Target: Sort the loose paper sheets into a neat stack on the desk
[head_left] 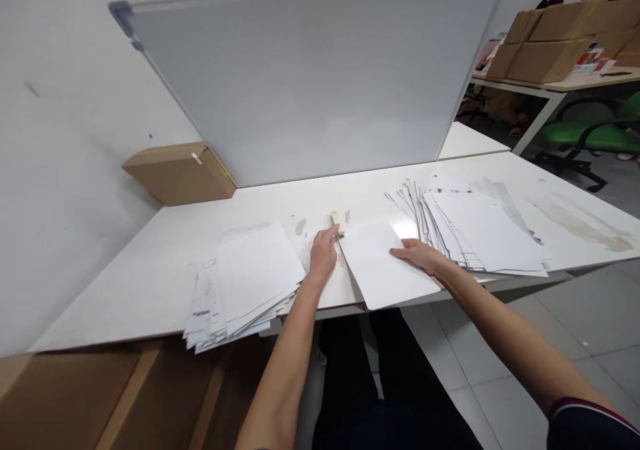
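Note:
My left hand (pixel 323 255) is closed around a small cream-coloured stapler (pixel 336 218), whose metal end sits at the upper left corner of a white sheet of paper (pixel 385 273). My fingers hide part of the stapler. On the sheet's right edge, my right hand (pixel 419 255) pinches the paper with the thumb on top. The sheet lies at a slant, its lower corner reaching past the table's front edge. I cannot tell whether it is one sheet or several together.
Left of my hands, an uneven stack of papers (pixel 260 270) overhangs the front edge of the white table (pixel 145 277). To the right lies a fanned pile of papers (pixel 485 227). A whiteboard (pixel 320 83) stands behind, beside a cardboard box (pixel 183 173). Further right is a green chair (pixel 570 133).

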A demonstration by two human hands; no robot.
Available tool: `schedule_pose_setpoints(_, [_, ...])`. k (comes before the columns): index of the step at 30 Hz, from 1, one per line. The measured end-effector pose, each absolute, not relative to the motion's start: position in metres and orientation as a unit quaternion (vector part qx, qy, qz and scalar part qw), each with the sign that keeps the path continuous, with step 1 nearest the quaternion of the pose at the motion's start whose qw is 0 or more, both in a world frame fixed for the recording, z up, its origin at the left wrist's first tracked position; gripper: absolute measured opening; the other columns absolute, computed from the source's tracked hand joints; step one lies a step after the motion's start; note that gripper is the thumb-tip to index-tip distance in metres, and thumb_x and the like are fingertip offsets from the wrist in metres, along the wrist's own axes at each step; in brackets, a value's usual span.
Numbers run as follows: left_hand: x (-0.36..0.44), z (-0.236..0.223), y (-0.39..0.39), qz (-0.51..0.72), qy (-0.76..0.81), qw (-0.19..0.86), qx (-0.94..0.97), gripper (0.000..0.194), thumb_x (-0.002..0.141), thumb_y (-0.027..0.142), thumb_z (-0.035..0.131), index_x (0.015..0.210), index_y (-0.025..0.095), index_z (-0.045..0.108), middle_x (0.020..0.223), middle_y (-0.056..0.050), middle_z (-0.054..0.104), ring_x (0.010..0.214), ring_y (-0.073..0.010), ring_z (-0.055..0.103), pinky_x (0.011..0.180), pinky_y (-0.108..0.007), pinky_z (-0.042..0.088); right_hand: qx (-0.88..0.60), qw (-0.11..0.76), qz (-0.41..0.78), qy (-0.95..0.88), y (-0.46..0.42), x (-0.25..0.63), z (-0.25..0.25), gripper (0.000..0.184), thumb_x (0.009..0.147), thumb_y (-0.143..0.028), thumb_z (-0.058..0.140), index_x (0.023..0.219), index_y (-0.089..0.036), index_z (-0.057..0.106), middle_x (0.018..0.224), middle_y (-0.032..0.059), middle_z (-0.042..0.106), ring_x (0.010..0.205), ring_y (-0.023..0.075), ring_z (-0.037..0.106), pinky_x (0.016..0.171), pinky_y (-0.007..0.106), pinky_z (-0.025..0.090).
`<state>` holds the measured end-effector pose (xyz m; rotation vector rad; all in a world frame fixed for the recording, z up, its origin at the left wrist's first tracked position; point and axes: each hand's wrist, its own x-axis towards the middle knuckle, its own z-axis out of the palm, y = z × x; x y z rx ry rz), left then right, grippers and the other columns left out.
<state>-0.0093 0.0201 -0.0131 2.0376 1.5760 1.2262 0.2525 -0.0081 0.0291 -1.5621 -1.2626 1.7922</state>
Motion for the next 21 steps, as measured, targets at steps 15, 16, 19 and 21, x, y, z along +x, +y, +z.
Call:
schedule_pose_setpoints(15, [-0.008, -0.021, 0.021, 0.362, 0.584, 0.1, 0.719, 0.051, 0.076, -0.001, 0.033, 0.113, 0.019, 0.062, 0.096, -0.01, 0.058, 0.094, -0.0229, 0.05, 0.086, -0.036, 0.043, -0.599, 0.245, 0.609, -0.458, 0.001, 0.239, 0.025, 0.03, 0.07, -0.041, 0.069, 0.087, -0.016, 0.062, 0.083, 0.01, 0.071, 0.071, 0.0219, 0.066, 0.052, 0.027, 0.051])
schedule_pose_setpoints(16, [-0.008, -0.021, 0.02, 0.36, 0.584, 0.098, 0.721, 0.053, 0.076, -0.001, 0.032, 0.115, 0.019, 0.061, 0.096, -0.01, 0.058, 0.095, -0.0228, 0.05, 0.086, -0.036, 0.043, -0.6, 0.243, 0.607, -0.46, 0.0, 0.241, 0.028, 0.03, 0.071, -0.04, 0.068, 0.087, -0.016, 0.062, 0.087, 0.0104, 0.071, 0.072, 0.0222, 0.066, 0.054, 0.028, 0.052])
schedule_pose_setpoints(19, [-0.007, -0.018, 0.017, 0.361, 0.58, 0.096, 0.724, 0.057, 0.074, -0.002, 0.033, 0.12, 0.02, 0.057, 0.096, -0.01, 0.058, 0.095, -0.0224, 0.05, 0.088, -0.035, 0.043, -0.609, 0.252, 0.583, -0.475, -0.005, 0.252, 0.049, 0.027, 0.071, -0.036, 0.068, 0.088, -0.016, 0.062, 0.089, 0.01, 0.071, 0.072, 0.0222, 0.067, 0.058, 0.03, 0.053])
schedule_pose_setpoints(21, [-0.006, -0.017, 0.015, 0.363, 0.58, 0.092, 0.723, 0.056, 0.075, -0.002, 0.034, 0.121, 0.021, 0.057, 0.096, -0.009, 0.059, 0.096, -0.0221, 0.05, 0.088, -0.035, 0.044, -0.592, 0.293, 0.574, -0.484, -0.012, 0.257, 0.07, 0.027, 0.071, -0.036, 0.068, 0.089, -0.017, 0.062, 0.085, 0.0082, 0.071, 0.069, 0.0208, 0.066, 0.057, 0.029, 0.053])
